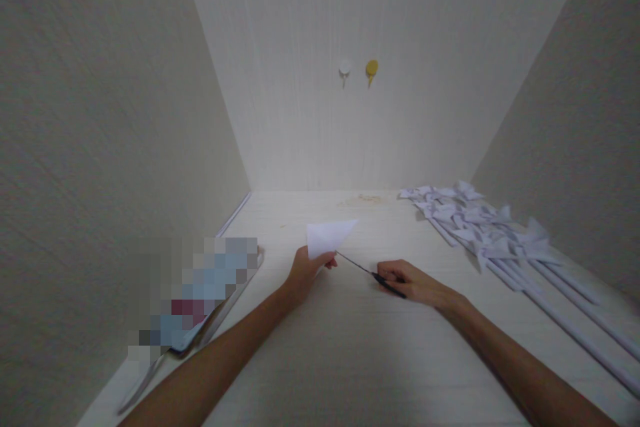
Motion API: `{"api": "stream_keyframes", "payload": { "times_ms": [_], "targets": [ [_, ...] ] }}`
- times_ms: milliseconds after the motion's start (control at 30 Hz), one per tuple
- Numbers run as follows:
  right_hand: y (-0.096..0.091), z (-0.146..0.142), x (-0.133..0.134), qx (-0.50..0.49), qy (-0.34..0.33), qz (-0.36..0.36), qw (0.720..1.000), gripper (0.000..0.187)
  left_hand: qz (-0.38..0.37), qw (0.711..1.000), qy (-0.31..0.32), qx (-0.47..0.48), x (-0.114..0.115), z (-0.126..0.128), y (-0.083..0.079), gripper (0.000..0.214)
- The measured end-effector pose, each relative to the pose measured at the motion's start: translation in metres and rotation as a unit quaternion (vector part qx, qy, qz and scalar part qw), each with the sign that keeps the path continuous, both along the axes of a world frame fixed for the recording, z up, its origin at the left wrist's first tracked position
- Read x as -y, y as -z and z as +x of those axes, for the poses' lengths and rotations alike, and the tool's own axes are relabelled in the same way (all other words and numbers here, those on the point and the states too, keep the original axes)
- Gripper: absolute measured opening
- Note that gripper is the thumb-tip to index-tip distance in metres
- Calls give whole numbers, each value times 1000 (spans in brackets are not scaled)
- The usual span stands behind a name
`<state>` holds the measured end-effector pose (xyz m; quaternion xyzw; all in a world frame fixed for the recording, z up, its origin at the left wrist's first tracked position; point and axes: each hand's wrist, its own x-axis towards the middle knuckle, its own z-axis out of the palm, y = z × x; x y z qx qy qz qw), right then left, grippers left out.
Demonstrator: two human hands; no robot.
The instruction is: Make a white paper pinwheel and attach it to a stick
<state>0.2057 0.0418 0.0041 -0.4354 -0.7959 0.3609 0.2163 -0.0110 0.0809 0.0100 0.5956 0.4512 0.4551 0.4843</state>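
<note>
Both arms extended; left hand (306,268) pinching, right hand (407,280) curled.

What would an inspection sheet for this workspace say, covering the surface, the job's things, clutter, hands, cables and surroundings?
Surface: white tabletop, with a faint brownish stain near the back wall.
Job's things: folded white paper triangle; black-handled scissors, blades pointing toward the paper.
Clutter: pile of white paper pinwheels on sticks along the right side; a flat blurred item at the left edge.
Hands: left hand pinches the paper triangle's lower edge; right hand grips the scissors.
Cables: none certain; a thin grey strip lies by the left edge, kind unclear.
Surroundings: pale walls on three sides; white hook and yellow hook on the back wall.
</note>
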Motion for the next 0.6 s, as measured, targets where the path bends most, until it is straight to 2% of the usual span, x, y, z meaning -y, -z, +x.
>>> {"api": "stream_keyframes", "payload": {
  "times_ms": [600],
  "targets": [
    [0, 0, 0, 6, 2, -2, 1000, 32, 11, 1000, -4, -13, -1, -1, 1, 16]
  ]
}}
